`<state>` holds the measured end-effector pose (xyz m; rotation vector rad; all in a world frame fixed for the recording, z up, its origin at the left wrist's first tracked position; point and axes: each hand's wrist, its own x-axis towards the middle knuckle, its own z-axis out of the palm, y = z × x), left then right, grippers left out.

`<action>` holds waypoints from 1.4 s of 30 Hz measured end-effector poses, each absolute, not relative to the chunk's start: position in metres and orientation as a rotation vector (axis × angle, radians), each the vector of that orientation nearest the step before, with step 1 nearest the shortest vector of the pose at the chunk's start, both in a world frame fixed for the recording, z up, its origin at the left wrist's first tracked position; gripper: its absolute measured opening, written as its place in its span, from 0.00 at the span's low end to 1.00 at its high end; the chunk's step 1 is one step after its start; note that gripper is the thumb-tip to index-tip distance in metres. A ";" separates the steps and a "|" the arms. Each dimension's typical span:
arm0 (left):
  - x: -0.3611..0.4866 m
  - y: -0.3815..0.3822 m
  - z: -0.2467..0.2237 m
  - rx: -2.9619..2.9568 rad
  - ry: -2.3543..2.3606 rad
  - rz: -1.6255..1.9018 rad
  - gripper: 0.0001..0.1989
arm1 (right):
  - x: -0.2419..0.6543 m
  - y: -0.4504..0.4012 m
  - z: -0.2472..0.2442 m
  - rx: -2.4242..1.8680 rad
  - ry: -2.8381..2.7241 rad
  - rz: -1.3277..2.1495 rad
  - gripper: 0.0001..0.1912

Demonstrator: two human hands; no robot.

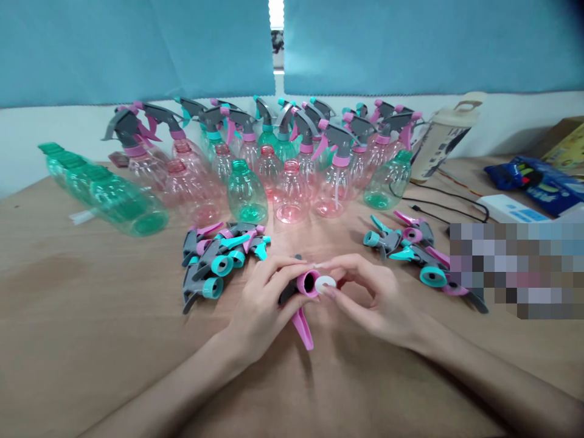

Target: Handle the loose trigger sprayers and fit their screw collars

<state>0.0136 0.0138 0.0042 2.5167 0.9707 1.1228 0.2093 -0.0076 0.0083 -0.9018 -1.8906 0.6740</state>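
Note:
My left hand (264, 298) is wrapped round a grey and pink trigger spray head (303, 325), its open pink collar turned to the right and its pink trigger pointing down. Between thumb and fingers, my right hand (376, 298) pinches a small white disc (325, 284) right beside the collar's opening. I cannot tell whether disc and collar touch. To the left lies a pile of loose spray heads (219, 258) in grey, teal and pink. A second group of spray heads (417, 258) lies to the right of my right hand.
Several pink bottles (292, 194) and green bottles (247, 194) stand behind my hands, many topped with spray heads. Green bottles (123, 201) lean at the left. At the right are a tall tumbler (440, 143), black cables (456, 204), a white box (513, 210) and a blue packet (538, 182).

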 end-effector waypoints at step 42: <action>0.012 0.013 -0.002 2.522 0.929 1.132 0.14 | 0.210 -0.005 0.004 -0.851 -2.043 0.416 0.07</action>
